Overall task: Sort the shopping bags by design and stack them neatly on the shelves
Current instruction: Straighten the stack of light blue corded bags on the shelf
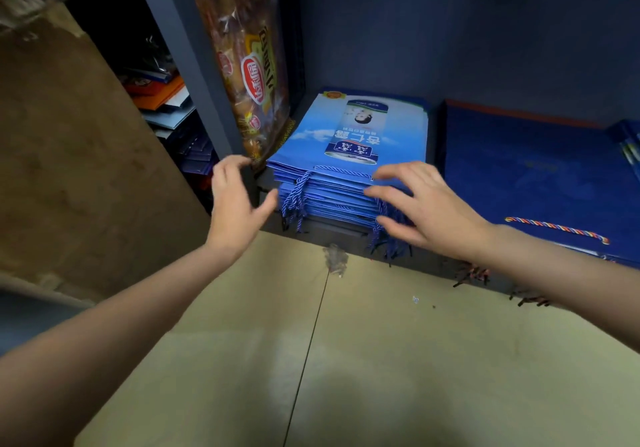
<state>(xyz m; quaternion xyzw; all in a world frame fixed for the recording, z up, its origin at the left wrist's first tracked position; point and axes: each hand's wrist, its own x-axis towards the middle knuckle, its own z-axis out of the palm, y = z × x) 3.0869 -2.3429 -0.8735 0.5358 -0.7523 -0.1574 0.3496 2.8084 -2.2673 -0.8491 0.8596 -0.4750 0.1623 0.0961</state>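
Light-blue bag stack on bottom shelf, flat, handles outward. Left hand, right hand spread, grasping nothing, flanking front edge, likely for squaring.

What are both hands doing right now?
Left hand: open, holding nothing, beside the light blue bag stack.
Right hand: open, fingers spread against the stack's front edge.

Stockroom: shelves of bag stacks

Dark shelf, light-blue bag stack, navy bags, perhaps stacked
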